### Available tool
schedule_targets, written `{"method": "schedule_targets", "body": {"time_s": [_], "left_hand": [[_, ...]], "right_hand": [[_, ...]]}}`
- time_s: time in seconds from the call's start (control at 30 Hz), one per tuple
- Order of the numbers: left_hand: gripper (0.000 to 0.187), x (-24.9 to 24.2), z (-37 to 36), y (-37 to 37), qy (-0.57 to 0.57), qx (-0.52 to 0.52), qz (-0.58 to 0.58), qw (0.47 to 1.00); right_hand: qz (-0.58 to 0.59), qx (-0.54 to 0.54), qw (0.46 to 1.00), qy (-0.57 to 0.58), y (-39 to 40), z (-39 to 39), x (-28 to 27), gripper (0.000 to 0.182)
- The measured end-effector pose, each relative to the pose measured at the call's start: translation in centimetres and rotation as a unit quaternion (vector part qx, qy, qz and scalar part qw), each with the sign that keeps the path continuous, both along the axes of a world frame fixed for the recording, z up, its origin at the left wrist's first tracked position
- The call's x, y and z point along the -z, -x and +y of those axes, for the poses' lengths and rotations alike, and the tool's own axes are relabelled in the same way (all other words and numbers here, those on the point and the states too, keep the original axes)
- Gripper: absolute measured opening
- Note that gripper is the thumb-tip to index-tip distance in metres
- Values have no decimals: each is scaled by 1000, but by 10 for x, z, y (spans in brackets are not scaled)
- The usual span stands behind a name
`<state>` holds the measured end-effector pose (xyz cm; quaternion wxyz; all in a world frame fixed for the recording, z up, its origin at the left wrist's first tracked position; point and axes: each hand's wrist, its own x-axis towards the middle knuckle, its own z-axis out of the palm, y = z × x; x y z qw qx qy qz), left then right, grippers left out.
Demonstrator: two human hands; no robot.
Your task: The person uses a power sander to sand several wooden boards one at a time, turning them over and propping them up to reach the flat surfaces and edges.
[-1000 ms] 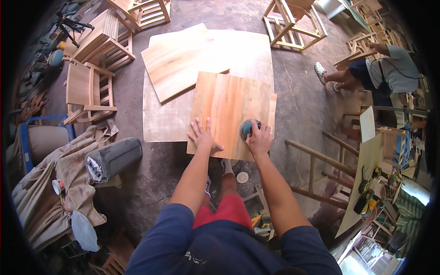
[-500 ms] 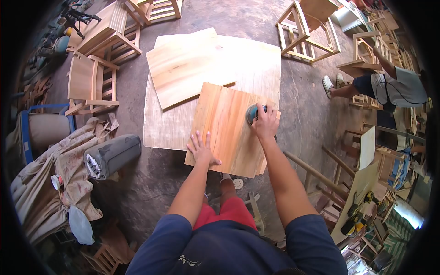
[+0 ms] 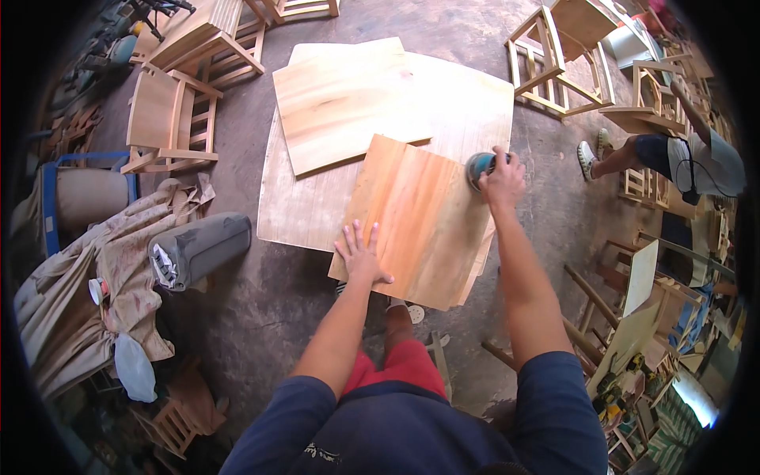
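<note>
A reddish-brown wooden panel (image 3: 412,222) lies at an angle over the near side of a larger pale board (image 3: 297,202); the edge of another panel shows under its right side. My left hand (image 3: 363,257) rests flat with spread fingers on the panel's near left part. Wrapped around the top of a teal orbital sander (image 3: 476,169) is my right hand (image 3: 504,184). The sander is at the panel's upper right edge; its underside is hidden. Another pale wooden panel (image 3: 340,103) lies farther back on the board.
Wooden chairs (image 3: 162,111) stand at the far left and a chair frame (image 3: 562,59) at the far right. A grey roll (image 3: 202,249) and draped cloth (image 3: 71,273) are at left. Another person (image 3: 689,162) stands at right. A perforated disc (image 3: 416,314) lies by my feet.
My right hand has moved the sander rightward and away from me, from on the panel to its right edge. My left hand stays on the panel. The whole view has shifted slightly.
</note>
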<state>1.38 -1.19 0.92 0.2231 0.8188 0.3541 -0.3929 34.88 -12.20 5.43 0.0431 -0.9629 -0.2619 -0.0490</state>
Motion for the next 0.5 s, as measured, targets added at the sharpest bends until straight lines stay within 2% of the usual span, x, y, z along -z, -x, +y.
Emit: {"method": "schedule_targets", "body": {"time_s": [0.13,0.37,0.5], "left_hand": [[166,5,-4,5,2,4,2,1000],[167,-1,-2,0,4,12,16,1000],[166,-2,-1,-1,3,14,17,1000]], "right_hand": [[23,13,999,44,21,-23,-4,67],[31,-1,999,16,77,-35,-10,65],[19,3,1000,4,70,-36,-6,65]]}}
